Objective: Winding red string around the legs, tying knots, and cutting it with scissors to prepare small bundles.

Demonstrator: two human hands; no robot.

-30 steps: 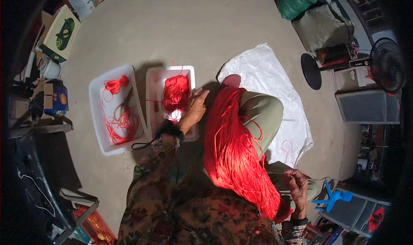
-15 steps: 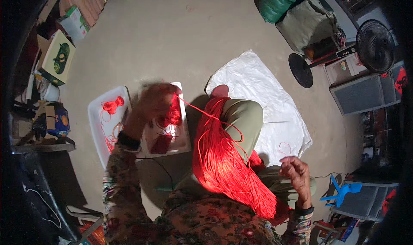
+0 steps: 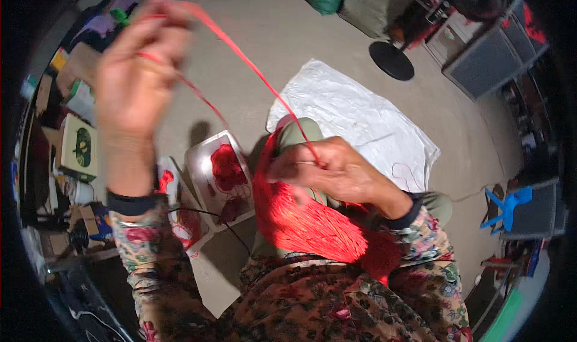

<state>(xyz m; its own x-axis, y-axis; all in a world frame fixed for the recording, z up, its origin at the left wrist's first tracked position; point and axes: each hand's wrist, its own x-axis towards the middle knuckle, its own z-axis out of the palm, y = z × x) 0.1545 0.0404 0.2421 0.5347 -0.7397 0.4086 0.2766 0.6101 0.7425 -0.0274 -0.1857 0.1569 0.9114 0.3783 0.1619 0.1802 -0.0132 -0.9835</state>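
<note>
**A:** so what's each hand up to here?

**B:** left hand (image 3: 141,77) is way up on the left, pretty motion-blurred, fingers curled around a thin, glossy red cord (image 3: 240,52). right hand (image 3: 336,167) is lower, its grip pinching the cord, so that stretches between the two.

**A:** any more of it hanging off?

**B:** yeah, another length drops from the left hand toward a white rectangular plastic tray (image 3: 202,180) on the bare grey floor (image 3: 264,29). can't tell where it ends. tray has a tangled red bundle (image 3: 228,167) inside.

**A:** and the big shiny pile?

**B:** thick red cord skein (image 3: 318,234), draped over a bent leg in olive-green trousers (image 3: 303,131). right hand's in front of its upper part, can't tell if they touch. crinkly white sheet (image 3: 360,113) just beyond.
</note>
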